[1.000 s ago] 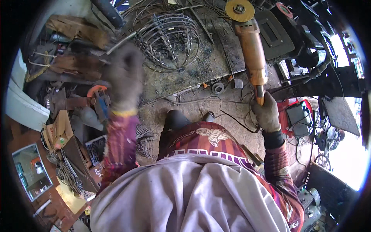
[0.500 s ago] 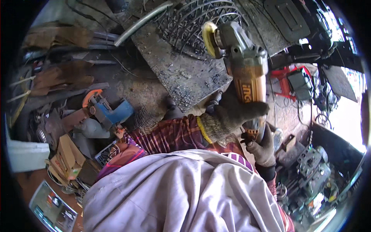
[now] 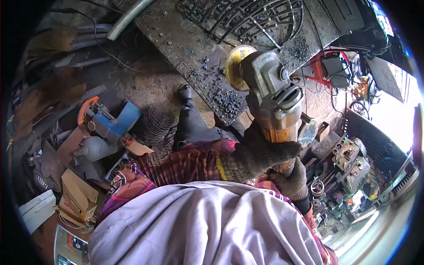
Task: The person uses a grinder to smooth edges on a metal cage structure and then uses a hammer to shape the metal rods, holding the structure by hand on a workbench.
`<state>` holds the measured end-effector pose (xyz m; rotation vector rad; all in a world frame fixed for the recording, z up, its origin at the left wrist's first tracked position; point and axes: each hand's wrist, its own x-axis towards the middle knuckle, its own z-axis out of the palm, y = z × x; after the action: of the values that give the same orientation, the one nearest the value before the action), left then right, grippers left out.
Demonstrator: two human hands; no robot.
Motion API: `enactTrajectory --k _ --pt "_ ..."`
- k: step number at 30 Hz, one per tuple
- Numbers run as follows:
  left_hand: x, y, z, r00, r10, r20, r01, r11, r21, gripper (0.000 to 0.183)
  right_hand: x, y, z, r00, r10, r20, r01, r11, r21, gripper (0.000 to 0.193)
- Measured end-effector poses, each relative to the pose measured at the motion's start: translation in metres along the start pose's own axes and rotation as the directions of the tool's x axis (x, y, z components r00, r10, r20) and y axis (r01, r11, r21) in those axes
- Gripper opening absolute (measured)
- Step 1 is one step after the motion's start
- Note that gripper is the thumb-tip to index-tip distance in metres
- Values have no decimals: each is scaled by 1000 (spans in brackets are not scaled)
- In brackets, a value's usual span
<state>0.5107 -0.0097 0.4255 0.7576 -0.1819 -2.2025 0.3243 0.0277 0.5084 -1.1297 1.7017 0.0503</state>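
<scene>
An angle grinder (image 3: 274, 95) with a grey metal head and orange-brown body is held up in front of me, its head pointing away. A yellow disc (image 3: 237, 67) sits at its far left side, apart from my hands. My left hand (image 3: 260, 155), in a dark knit glove with a yellow cuff edge, is closed round the grinder's body. Behind it, my right hand (image 3: 290, 180), in a greyish glove, wraps the rear end of the handle; some of its fingers are hidden. Beyond the disc, a curved metal grille (image 3: 251, 20) lies on a metal-topped table (image 3: 176, 46).
Dark crumbs (image 3: 225, 101) litter the table's near corner. A blue and orange machine (image 3: 112, 123) stands at left, above an open cardboard box (image 3: 77, 196). A metal pipe (image 3: 128, 18) juts past the table. Greasy machinery (image 3: 351, 163) and a red stand (image 3: 319, 68) are at right.
The grinder has come nearer and lower, its disc face turned more into view. My right hand's fingers have curled round the handle. The view has shifted, showing more of my leg.
</scene>
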Motion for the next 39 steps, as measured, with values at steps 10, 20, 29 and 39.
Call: enactTrajectory --k 10,20,29,39 --pt "0 -15 -17 988 108 -108 -105 994 32 65 7 -15 27 1000 1 -9 -2 999 -51 80" --pt "0 -26 -24 963 270 -19 -270 963 -11 82 4 -18 31 1000 16 -15 -18 986 -165 84" --pt "-3 -20 -27 962 261 -77 -261 965 14 62 6 -18 33 999 26 -24 -29 989 -142 73" --pt "-7 -13 -24 970 200 -136 -214 972 -97 65 7 -30 35 1000 18 -18 -21 984 -175 79"
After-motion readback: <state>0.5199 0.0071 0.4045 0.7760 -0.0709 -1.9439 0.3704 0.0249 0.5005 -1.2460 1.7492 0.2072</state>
